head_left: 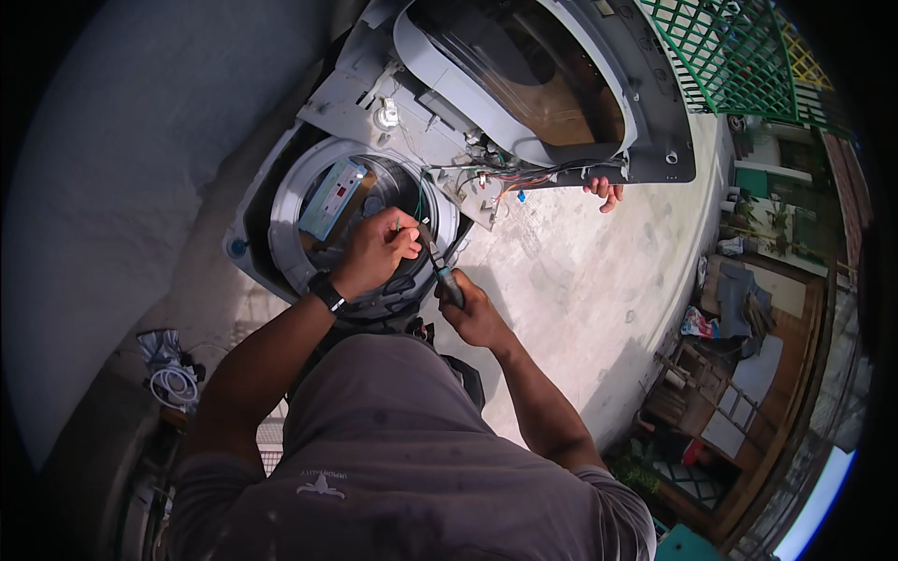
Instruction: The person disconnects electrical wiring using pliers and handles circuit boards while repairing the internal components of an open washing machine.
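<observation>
Over the tub of an opened top-loading washing machine (283, 220), my left hand (374, 252) is closed in a pinch on a thin wire (420, 201) that runs down from the harness. A dark watch band circles that wrist. My right hand (479, 316) grips a pair of pliers (448, 282) with grey-teal handles. The jaws of the pliers point up beside my left fingertips; whether they touch the wire is too small to tell. Above the tub, the machine's top cover (505, 84) with its dark window is tilted up, and a wire bundle (524, 175) hangs along its lower edge.
Another person's hand (605, 192) holds the cover's lower right edge. A flat blue-and-white package (333, 199) lies across the tub opening. White coiled hose (174, 385) rests on the left. Pale concrete floor (580, 299) stretches to the right, bordered by wooden clutter (697, 393) and green lattice (730, 56).
</observation>
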The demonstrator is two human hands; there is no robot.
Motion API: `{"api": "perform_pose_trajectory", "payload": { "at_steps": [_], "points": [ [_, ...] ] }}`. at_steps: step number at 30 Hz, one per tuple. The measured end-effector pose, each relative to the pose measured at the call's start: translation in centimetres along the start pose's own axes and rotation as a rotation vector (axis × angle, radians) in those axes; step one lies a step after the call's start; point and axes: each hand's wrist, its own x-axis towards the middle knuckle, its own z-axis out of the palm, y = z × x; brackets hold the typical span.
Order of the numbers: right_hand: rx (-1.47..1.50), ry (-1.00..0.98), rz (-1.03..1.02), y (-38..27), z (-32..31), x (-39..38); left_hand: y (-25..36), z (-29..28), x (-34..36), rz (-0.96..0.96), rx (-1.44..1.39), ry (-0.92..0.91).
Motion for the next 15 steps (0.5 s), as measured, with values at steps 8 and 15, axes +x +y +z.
{"api": "perform_pose_trajectory", "payload": {
  "at_steps": [8,15],
  "points": [
    [0.488,-0.125,0.297,-0.4,0.6,-1.0,-0.3,0.4,-0.6,0.005,0.005,0.033],
    [0.416,-0.081,0.234,-0.8,1.4,-0.7,0.4,0.0,-1.2,0.062,0.120,0.031]
  ]
}}
